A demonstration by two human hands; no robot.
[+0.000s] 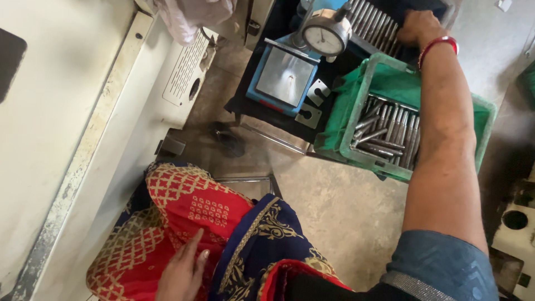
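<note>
The work surface point(262, 111), a small dark-covered stand, carried the gauging equipment and the parts. At its far edge lay a row of finished steel pins point(373, 22) set side by side. A green plastic crate point(356, 95) with a green liner hung off the near right corner, holding a loose pile of similar steel pins point(387, 134). At the left edge sat a blue gauge base with a bright steel plate point(285, 78), a round dial indicator point(326, 36) mounted above it, and two small slotted metal blocks point(313, 103) just beside it.

The right hand point(418, 25), wearing a red bangle, reached over the crate to the far row of pins. Its fingers curled down onto the row; whether the grip enclosed a pin could not be told. The left hand point(184, 273) rested flat and relaxed on the red patterned cloth over the lap, holding nothing.

Judged step: handling a pin at the far row, between crate and gauge. The next move would call for a lift clearing the crate rim and the dial. Open room lay between crate and gauge base; the pale machine cabinet point(67, 139) closed off the left side.
</note>
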